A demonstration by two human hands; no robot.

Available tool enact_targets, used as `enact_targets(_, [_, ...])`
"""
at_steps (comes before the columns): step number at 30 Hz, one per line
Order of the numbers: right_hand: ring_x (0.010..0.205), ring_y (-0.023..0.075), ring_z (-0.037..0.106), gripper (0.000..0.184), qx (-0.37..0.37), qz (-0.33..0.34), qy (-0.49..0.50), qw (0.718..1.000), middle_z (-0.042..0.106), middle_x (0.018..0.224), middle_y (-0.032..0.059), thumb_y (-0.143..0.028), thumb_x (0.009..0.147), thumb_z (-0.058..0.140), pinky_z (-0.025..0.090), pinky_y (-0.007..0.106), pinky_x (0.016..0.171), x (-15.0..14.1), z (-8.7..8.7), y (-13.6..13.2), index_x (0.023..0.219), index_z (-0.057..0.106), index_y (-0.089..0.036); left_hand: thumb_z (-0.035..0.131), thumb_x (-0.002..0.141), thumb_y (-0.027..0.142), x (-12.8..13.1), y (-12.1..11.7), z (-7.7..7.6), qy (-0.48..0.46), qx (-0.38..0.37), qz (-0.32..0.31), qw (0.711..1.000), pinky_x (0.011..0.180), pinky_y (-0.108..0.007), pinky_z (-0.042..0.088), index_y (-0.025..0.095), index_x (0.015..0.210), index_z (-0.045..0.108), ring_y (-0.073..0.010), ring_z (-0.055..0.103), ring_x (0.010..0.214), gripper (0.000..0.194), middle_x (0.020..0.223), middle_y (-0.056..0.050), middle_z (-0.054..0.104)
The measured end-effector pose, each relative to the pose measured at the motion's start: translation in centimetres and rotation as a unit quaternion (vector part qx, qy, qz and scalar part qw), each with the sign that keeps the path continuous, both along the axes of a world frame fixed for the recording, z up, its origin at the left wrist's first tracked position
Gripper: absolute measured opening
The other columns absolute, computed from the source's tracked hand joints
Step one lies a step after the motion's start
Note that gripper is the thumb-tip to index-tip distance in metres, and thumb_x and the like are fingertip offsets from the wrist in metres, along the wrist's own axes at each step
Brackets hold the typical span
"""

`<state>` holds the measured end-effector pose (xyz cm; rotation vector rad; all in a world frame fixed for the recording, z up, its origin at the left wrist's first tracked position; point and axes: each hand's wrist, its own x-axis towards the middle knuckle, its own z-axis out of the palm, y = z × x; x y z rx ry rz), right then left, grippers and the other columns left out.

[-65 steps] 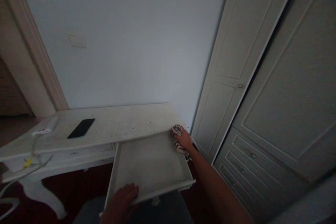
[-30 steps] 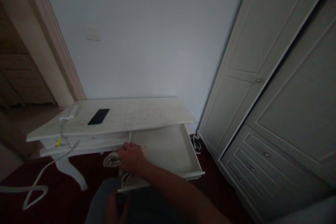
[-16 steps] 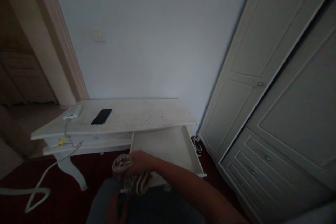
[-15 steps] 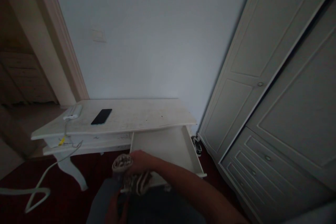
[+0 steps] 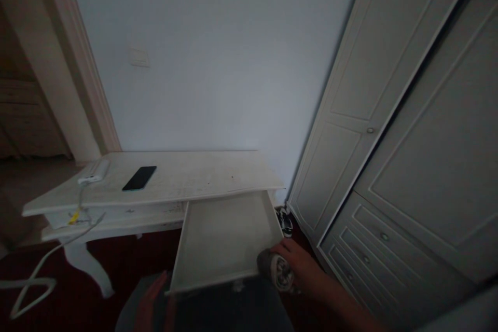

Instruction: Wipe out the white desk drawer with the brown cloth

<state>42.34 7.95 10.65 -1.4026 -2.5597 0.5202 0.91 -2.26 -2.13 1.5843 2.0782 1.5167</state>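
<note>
Fingers (image 5: 288, 252) of the right hand (image 5: 301, 270) curl closed around a bunched, patterned cloth (image 5: 275, 268), pressed against the front right corner of the open drawer (image 5: 223, 236), at about 5 o'clock from the drawer's centre; the cloth's pattern is too dim and blurred to read. Left hand (image 5: 150, 305) lies at 7 o'clock below the drawer's front left corner, cut off by the bottom edge and in shadow, so whether its fingers are spread or clenched cannot be told; contact with the drawer is likewise unclear. Desk (image 5: 182, 179), white, bears one black phone (image 5: 139, 178) and one white block (image 5: 93, 173) at its 9 o'clock end; one white cable (image 5: 42, 264) trails from there to the dark red floor, looping out of view at the left edge. One desk leg (image 5: 83, 270) shows; the others are hidden. One shoe-like item (image 5: 285, 219), indistinct, sits between desk and wardrobe (image 5: 389, 129) at 3 o'clock; the wardrobe is cut off at top and right, with one round door knob (image 5: 370, 130) and three small drawer knobs visible.
</note>
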Motion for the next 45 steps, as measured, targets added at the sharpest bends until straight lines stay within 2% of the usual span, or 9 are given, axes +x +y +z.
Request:
enact_targets(3, [0.12, 0.0302, 0.057, 0.06, 0.015, -0.004, 0.013, 1.0, 0.062, 0.128, 0.0089, -0.017, 0.075, 0.077, 0.042, 0.039, 0.105, -1.0, -0.7, 0.1, 0.133, 0.066, -0.027, 0.047, 0.103, 0.051, -0.4, 2.9, 3.3, 0.081, 0.027, -0.043, 0.995, 0.115, -0.062, 0.054, 0.027, 0.138, 0.06, -0.0337, 0.065, 0.135, 0.044, 0.145, -0.011, 0.068])
enact_targets(7, [0.118, 0.0299, 0.058, 0.059, -0.004, 0.068, 0.054, 0.996, 0.064, 0.127, 0.0086, -0.035, 0.076, 0.084, 0.046, 0.038, 0.103, -8.4, -2.3, 0.7, 0.132, 0.065, -0.027, 0.041, 0.105, 0.052, -0.1, 8.5, 5.7, 0.189, 0.03, -0.055, 0.98, 0.118, -0.059, 0.05, 0.021, 0.136, 0.063, -0.0338, 0.061, 0.138, 0.049, 0.149, -0.016, 0.063])
enact_targets(14, [0.121, 0.0382, 0.061, 0.073, 0.028, 0.114, 0.079, 0.99, 0.067, 0.135, 0.006, -0.048, 0.078, 0.088, 0.049, 0.05, 0.109, -20.3, -4.8, -0.4, 0.144, 0.056, -0.045, 0.036, 0.104, 0.041, -2.0, 13.2, 0.9, 0.273, 0.053, -0.07, 0.958, 0.108, -0.047, 0.058, 0.02, 0.126, 0.07, -0.0273, 0.071, 0.122, 0.046, 0.13, -0.014, 0.076])
enact_targets(21, [0.118, 0.0347, 0.06, 0.074, 0.03, 0.097, 0.014, 0.995, 0.064, 0.132, 0.0093, -0.05, 0.076, 0.089, 0.048, 0.044, 0.102, -11.4, -3.8, 0.4, 0.142, 0.061, -0.034, 0.039, 0.107, 0.037, -1.0, 11.4, 1.5, 0.322, 0.01, -0.079, 0.943, 0.119, -0.052, 0.049, 0.018, 0.134, 0.071, -0.0308, 0.06, 0.139, 0.046, 0.146, -0.013, 0.07])
enact_targets(28, [0.115, 0.029, 0.059, 0.043, 0.028, -0.011, 0.032, 0.999, 0.066, 0.123, 0.0085, -0.032, 0.082, 0.079, 0.043, 0.038, 0.1, -1.8, -2.2, -0.1, 0.123, 0.066, -0.025, 0.04, 0.105, 0.034, -0.5, 11.3, 2.0, 0.331, 0.027, -0.08, 0.94, 0.116, -0.053, 0.05, 0.018, 0.12, 0.077, -0.0304, 0.064, 0.133, 0.043, 0.133, -0.014, 0.076])
enact_targets(32, [0.113, 0.0299, 0.06, 0.054, 0.036, -0.001, 0.055, 0.998, 0.067, 0.12, 0.0081, -0.039, 0.073, 0.086, 0.044, 0.039, 0.099, -5.2, -4.6, 0.8, 0.12, 0.064, -0.024, 0.041, 0.104, 0.034, -0.2, 11.1, 2.2, 0.311, 0.021, -0.078, 0.947, 0.115, -0.054, 0.051, 0.018, 0.114, 0.079, -0.0321, 0.066, 0.131, 0.042, 0.128, -0.014, 0.078])
enact_targets(37, [0.106, 0.0333, 0.063, 0.086, 0.038, 0.091, 0.059, 0.993, 0.07, 0.119, 0.0072, -0.058, 0.049, 0.098, 0.051, 0.042, 0.095, -16.3, -8.4, 2.2, 0.121, 0.063, -0.026, 0.038, 0.104, 0.041, -1.1, 11.7, 1.5, 0.246, 0.016, -0.069, 0.967, 0.108, -0.052, 0.058, 0.02, 0.11, 0.08, -0.0315, 0.072, 0.121, 0.047, 0.122, -0.012, 0.081])
enact_targets(40, [0.109, 0.0356, 0.064, 0.085, 0.062, 0.116, 0.052, 0.99, 0.07, 0.125, 0.0073, -0.064, 0.057, 0.093, 0.053, 0.044, 0.097, -21.0, -9.3, 1.9, 0.127, 0.061, -0.029, 0.039, 0.101, 0.04, -2.1, 12.2, 0.9, 0.213, 0.021, -0.075, 0.974, 0.102, -0.048, 0.062, 0.022, 0.108, 0.079, -0.0286, 0.077, 0.112, 0.045, 0.114, -0.01, 0.084])
enact_targets(45, [0.114, 0.0347, 0.063, 0.065, 0.074, 0.138, 0.048, 0.986, 0.068, 0.129, 0.0066, -0.061, 0.081, 0.081, 0.052, 0.043, 0.1, -18.3, -7.6, 0.8, 0.136, 0.059, -0.036, 0.04, 0.102, 0.036, -1.6, 11.5, 1.8, 0.239, 0.012, -0.07, 0.968, 0.106, -0.048, 0.059, 0.02, 0.111, 0.078, -0.028, 0.076, 0.113, 0.042, 0.116, -0.01, 0.083])
